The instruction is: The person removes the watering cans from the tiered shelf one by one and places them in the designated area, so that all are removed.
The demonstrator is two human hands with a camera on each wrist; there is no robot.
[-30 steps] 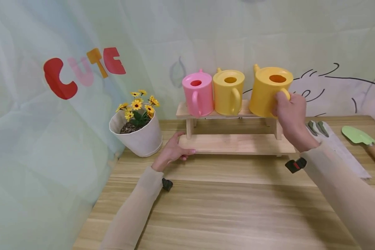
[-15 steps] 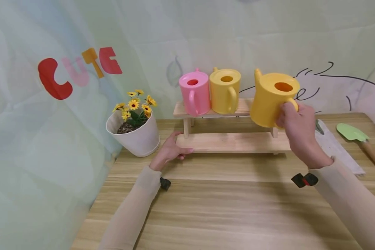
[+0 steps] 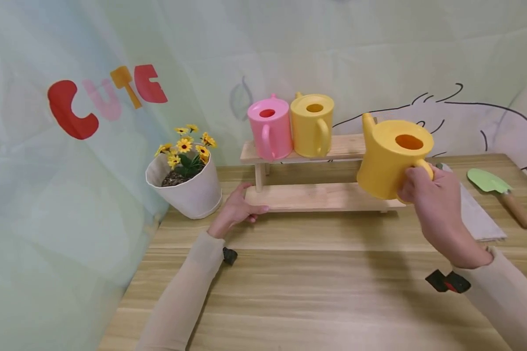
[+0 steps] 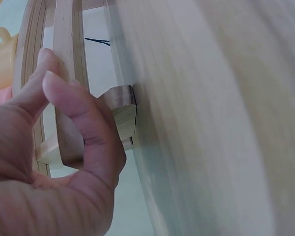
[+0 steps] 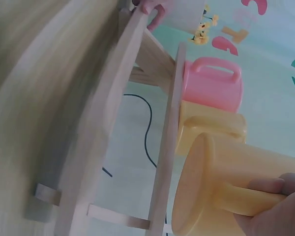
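My right hand (image 3: 439,214) grips the handle of a yellow watering can (image 3: 382,165), holding it off the shelf, spout pointing up and away. In the right wrist view its base hangs beside the top board. My left hand (image 3: 237,209) holds the left end of the lower board of a two-tier wooden shelf (image 3: 325,197). The left wrist view shows thumb and fingers on both sides of that board (image 4: 69,132). On the upper board stand a pink watering can (image 3: 270,131) and a second yellow watering can (image 3: 311,129), side by side with handles toward me.
A white pot (image 3: 186,195) with yellow flowers stands left of the shelf. Right of it lie a pale glove (image 3: 476,214), partly hidden by my right hand, and a green trowel (image 3: 492,183) with a wooden handle. A cloth backdrop (image 3: 355,44) hangs behind.
My right hand has lifted the yellow watering can off the upper board's right end and brought it right and toward me, tilting it. My left hand keeps its hold on the shelf.
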